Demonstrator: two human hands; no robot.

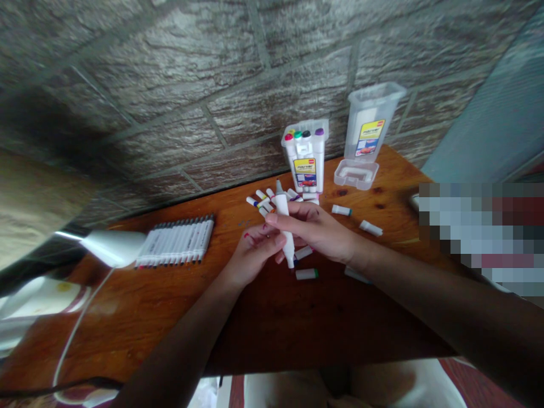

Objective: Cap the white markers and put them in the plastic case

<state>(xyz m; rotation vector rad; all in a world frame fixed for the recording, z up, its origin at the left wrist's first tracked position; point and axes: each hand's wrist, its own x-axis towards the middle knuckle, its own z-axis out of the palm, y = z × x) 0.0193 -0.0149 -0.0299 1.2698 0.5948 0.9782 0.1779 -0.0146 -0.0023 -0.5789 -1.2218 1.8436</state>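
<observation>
My right hand (321, 232) grips a white marker (284, 212) upright over the middle of the wooden table (272, 317), its uncapped grey tip pointing up. My left hand (253, 252) is curled just beside it, fingertips pinched near the marker's lower barrel; what they hold is hidden. Several loose white markers and caps (266, 201) lie fanned behind the hands. More caps (306, 274) lie under and to the right of my hands.
A clear marker box (306, 156) with coloured caps stands at the back. An empty clear box (372, 127) and its lid (356, 173) stand right of it. A row of markers (178, 242) lies left. A white lamp head (113, 247) and cord sit far left.
</observation>
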